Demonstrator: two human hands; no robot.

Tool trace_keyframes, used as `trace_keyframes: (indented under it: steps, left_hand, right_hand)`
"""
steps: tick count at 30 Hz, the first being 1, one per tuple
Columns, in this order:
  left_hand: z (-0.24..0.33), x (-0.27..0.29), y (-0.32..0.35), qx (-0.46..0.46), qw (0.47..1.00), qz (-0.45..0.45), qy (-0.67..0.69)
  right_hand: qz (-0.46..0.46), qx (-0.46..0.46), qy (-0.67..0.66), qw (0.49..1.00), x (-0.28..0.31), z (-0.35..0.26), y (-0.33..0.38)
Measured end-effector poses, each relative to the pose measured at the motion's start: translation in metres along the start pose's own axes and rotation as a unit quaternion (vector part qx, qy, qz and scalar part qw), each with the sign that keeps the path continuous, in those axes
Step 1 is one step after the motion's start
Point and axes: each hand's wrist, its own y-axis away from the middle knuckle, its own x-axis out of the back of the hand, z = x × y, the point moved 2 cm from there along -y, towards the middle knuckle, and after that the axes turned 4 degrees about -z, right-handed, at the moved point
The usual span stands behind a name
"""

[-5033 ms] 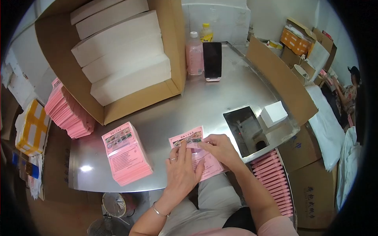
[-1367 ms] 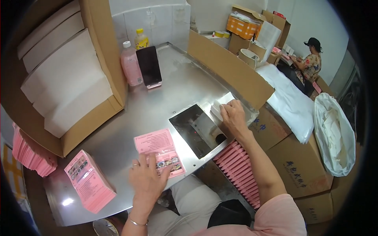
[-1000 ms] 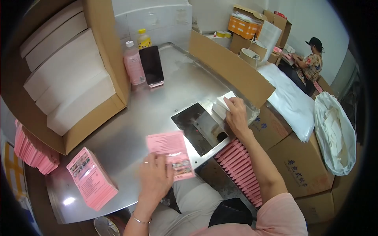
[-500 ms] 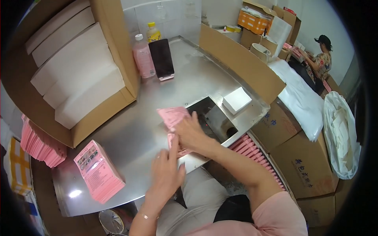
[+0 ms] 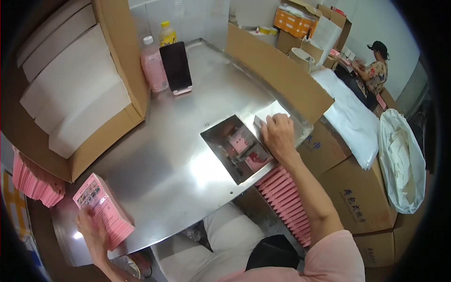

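My right hand (image 5: 279,136) grips a small white block (image 5: 274,109), apparently stacked paper, at the right of the metal table. Its fingers curl over the near side. My left hand (image 5: 93,233) rests with fingers extended and apart on a stack of flat pink printed packets (image 5: 113,217) at the table's left. Between the hands, beside the white block, lies a rectangular opening (image 5: 220,149) in the tabletop. Down inside it are a pink packet piece (image 5: 240,141) and a second pink piece (image 5: 257,161) among metal parts.
An open carton (image 5: 101,136) of white paper blocks stands at the left, above more pink packets (image 5: 37,181). A phone on a stand (image 5: 176,68) and bottles (image 5: 154,66) are behind. Pink packets (image 5: 286,202) line up below the table's right edge. Someone (image 5: 376,70) sits far right.
The pink packet between my hands has left the tabletop, and pink pieces now show in the opening. My right hand moved right to the white block; my left went left to the stack.
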Motion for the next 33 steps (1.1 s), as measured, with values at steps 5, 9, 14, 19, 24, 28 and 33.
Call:
trace_keyframes:
  steps: [5, 9, 14, 19, 24, 28, 33]
  left_hand:
    - [0.006, -0.001, -0.003, -0.041, 0.999, 0.012, -0.005]
    - [0.125, -0.059, -0.003, -0.135, 0.975, 0.001, 0.175]
    - [0.198, -0.089, 0.010, -0.271, 0.959, -0.050, 0.068]
    - [0.186, -0.095, 0.011, -0.231, 0.966, -0.043, 0.111]
    - [0.216, -0.101, 0.016, -0.329, 0.922, -0.079, 0.189]
    - [0.186, -0.088, 0.011, -0.256, 0.957, -0.106, 0.082]
    - [0.219, -0.109, 0.009, -0.195, 0.971, -0.066, 0.118]
  right_hand:
    - [-0.038, -0.050, -0.120, 0.991, -0.005, 0.005, -0.004]
    - [-0.025, -0.036, -0.144, 0.989, -0.004, 0.011, 0.000]
    - [-0.063, -0.044, -0.171, 0.982, -0.009, 0.022, 0.001]
    - [-0.028, -0.019, -0.195, 0.980, -0.004, 0.021, 0.003]
    - [-0.005, 0.115, -0.288, 0.951, 0.010, -0.055, 0.014]
    - [-0.037, 0.335, -0.390, 0.857, 0.090, -0.158, 0.059]
    - [-0.188, 0.244, -0.274, 0.911, 0.043, -0.195, -0.004]
